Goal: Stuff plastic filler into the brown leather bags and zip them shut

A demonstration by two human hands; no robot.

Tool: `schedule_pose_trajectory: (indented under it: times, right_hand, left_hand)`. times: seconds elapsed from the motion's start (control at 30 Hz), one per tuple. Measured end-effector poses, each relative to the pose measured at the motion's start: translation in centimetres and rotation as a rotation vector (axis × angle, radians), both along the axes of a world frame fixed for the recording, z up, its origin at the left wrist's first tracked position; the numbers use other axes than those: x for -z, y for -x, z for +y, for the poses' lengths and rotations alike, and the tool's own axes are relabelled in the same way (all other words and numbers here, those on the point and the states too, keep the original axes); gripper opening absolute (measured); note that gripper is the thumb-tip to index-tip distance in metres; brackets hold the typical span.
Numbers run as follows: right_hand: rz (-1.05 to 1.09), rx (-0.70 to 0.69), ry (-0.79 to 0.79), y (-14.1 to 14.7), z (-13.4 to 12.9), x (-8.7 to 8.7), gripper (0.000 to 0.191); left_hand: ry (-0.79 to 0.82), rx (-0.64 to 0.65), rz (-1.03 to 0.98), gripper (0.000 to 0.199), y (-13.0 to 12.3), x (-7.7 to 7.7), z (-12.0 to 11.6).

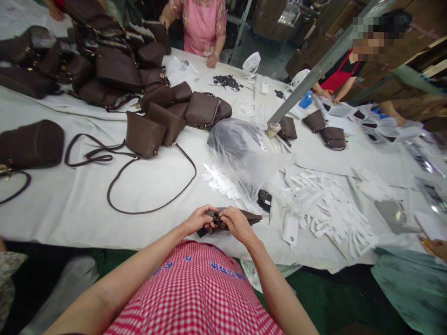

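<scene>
A small brown bag lies at the table's near edge, in front of the checked apron. My left hand pinches the dark strap or hardware at its left end. Close beside it, my right hand is closed on the bag's top edge near a gold-coloured metal part. Fine detail between the fingers is too small to tell. Just beyond the bag sit a black tag and a clear plastic bag with dark contents.
Brown bags are heaped at the back left, and straps loop over the white table. White tags and strips lie at right. A slanted metal pole crosses behind. Several people stand around the table.
</scene>
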State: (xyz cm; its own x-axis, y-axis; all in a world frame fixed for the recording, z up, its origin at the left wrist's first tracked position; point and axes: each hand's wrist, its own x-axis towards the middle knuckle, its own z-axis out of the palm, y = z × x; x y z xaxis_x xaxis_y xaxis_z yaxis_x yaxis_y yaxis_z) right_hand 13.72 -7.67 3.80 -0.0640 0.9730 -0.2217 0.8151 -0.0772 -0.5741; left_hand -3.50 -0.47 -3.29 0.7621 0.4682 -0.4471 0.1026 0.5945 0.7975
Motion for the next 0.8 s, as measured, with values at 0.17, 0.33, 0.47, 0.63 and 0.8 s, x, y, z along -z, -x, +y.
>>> schedule_pose_trajectory:
  times: [0.17,0.33,0.47,0.63,0.8]
  right_hand:
    - [0.006,0.013,-0.031,0.3,-0.3,-0.1,0.018]
    - [-0.031,0.024,-0.045,0.6,-0.3,-0.3,0.017]
    - [-0.074,0.051,-0.065,0.7,0.1,-0.3,0.011]
    - [-0.188,0.131,-0.165,1.1,-0.4,-0.6,0.006]
    - [-0.309,0.34,-0.288,1.9,-4.3,-0.4,0.019]
  left_hand:
    - [0.003,0.051,-0.035,0.043,-0.1,0.1,0.6]
    - [-0.027,0.088,-0.07,0.047,0.0,-0.4,0.6]
    - [-0.216,-0.008,-0.094,0.04,-0.5,-1.0,-0.5]
    - [-0.469,-0.073,-0.017,0.025,-1.4,-1.1,-1.1]
    - [-0.628,0.005,0.007,0.016,-2.0,-1.8,-0.7]
